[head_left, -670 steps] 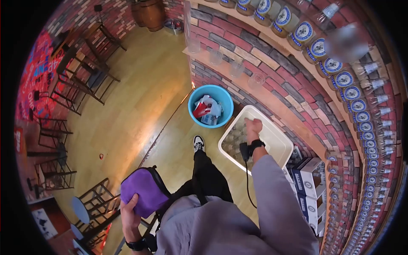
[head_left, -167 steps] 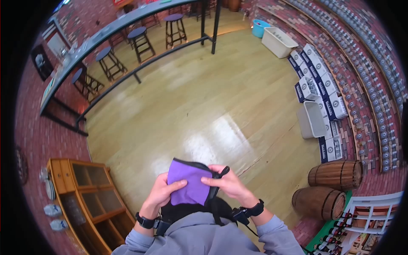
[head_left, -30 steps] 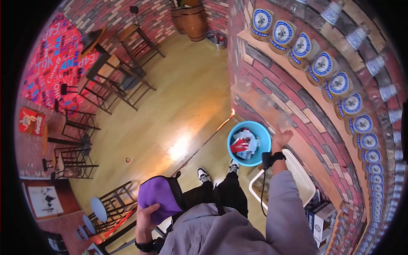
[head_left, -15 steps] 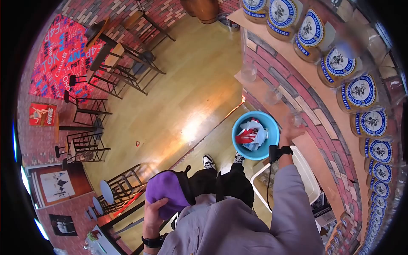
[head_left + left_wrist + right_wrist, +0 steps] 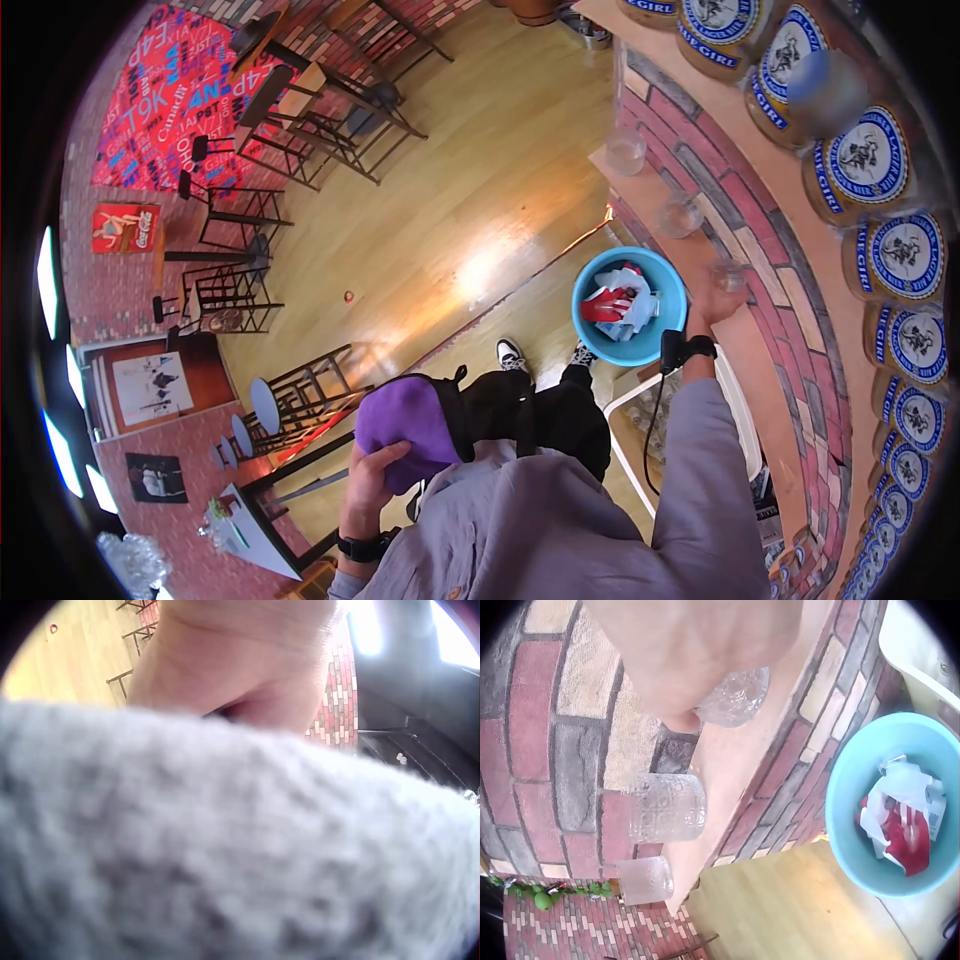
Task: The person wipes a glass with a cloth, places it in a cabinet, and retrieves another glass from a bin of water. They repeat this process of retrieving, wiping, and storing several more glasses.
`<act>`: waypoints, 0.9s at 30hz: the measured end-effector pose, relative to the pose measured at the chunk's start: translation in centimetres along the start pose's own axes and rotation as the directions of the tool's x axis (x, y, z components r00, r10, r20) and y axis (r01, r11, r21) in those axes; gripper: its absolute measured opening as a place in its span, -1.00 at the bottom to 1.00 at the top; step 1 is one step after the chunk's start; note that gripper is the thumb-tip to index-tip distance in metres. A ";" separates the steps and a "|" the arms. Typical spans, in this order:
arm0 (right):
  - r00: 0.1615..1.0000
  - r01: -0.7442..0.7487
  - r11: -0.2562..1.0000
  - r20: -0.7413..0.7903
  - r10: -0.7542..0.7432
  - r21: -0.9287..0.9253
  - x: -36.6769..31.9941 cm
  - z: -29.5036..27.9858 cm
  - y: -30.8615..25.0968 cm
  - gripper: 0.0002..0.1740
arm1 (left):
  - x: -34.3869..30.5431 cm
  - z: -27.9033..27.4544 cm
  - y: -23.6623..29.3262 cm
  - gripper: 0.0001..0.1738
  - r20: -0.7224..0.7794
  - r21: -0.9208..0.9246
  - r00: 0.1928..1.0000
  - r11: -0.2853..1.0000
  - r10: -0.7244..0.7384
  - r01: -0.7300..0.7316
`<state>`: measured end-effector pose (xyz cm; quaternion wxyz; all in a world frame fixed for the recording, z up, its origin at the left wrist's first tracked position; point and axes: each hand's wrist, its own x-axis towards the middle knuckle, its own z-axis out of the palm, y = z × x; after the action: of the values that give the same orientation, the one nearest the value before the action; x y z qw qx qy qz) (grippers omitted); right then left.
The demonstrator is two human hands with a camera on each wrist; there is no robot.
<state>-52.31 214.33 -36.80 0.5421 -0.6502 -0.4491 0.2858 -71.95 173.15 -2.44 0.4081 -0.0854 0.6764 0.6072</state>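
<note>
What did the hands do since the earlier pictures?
The right hand left the white crate, went to the purple bag, then rose to the brick ledge, where it now holds a glass. The left hand still holds the purple bag against the body. The blue bucket stayed on the floor beside the crate.

A clear glass [image 5: 728, 277] with a cut pattern rests on the wooden ledge [image 5: 765, 350] at three o'clock in the head view. A purple pouch [image 5: 405, 430] with black trim lies at seven o'clock, bunched and rounded.
</note>
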 end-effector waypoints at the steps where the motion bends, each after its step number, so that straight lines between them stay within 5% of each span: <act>1: 0.999 -0.039 0.999 -0.009 0.039 -0.007 -0.2 -0.2 -0.4 -0.02 | 0.0 0.1 -0.1 -0.38 0.004 0.003 1.000 1.000 0.015 -0.015; 4: 0.997 -0.072 0.987 -0.030 0.068 -0.146 -1.8 -1.7 -4.5 -0.11 | 0.3 -0.7 -0.4 -0.40 -0.010 0.023 0.999 0.999 -0.045 0.045; 6: 0.990 -0.024 0.974 0.139 -0.008 0.225 -3.9 -3.3 -6.9 -0.19 | 0.7 -0.8 -0.7 -0.56 -0.023 -0.014 0.999 0.999 -0.049 0.048; 10: 0.863 0.018 0.991 0.499 -0.084 0.136 -8.9 -7.2 -11.5 -0.15 | 1.4 -0.3 -1.2 -0.59 -0.057 -0.032 0.995 0.996 -0.085 0.083; 12: 0.721 -0.075 0.987 0.692 -0.042 0.139 -12.1 -8.7 -16.1 -0.12 | 2.2 0.1 -1.8 -0.59 -0.042 0.050 0.976 0.975 -0.215 0.217; 14: 0.426 -0.337 0.940 0.899 0.101 0.054 -14.7 -9.5 -23.7 -0.10 | 2.8 0.9 -3.1 -0.59 0.054 -0.061 0.983 0.982 -0.175 0.178; 16: 0.231 -0.154 0.977 0.966 -0.112 0.150 -17.3 -9.9 -24.8 -0.08 | 3.1 1.6 -4.2 -0.61 0.114 -0.138 0.983 0.978 -0.143 0.158; 18: 0.061 -0.159 0.929 0.942 -0.329 0.335 -19.7 -9.8 -28.3 -0.02 | 2.1 3.3 -3.0 -0.57 0.154 -0.230 0.978 0.958 -0.137 0.171; 20: -0.150 -0.242 0.905 0.908 -0.391 0.350 -22.0 -10.2 -30.5 0.07 | 1.5 2.7 -4.0 -0.50 0.207 -0.347 0.974 0.924 -0.093 0.162; 27: -0.514 -0.280 0.829 0.654 -0.555 0.483 -27.6 -11.2 -36.3 -0.04 | -4.3 -2.3 -4.6 -0.45 0.123 -0.616 0.988 0.788 0.099 -0.002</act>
<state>-64.58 184.99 -2.25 0.0525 0.1704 -0.6903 0.7012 -67.37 168.38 -3.25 0.3910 -0.1497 0.4124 0.8091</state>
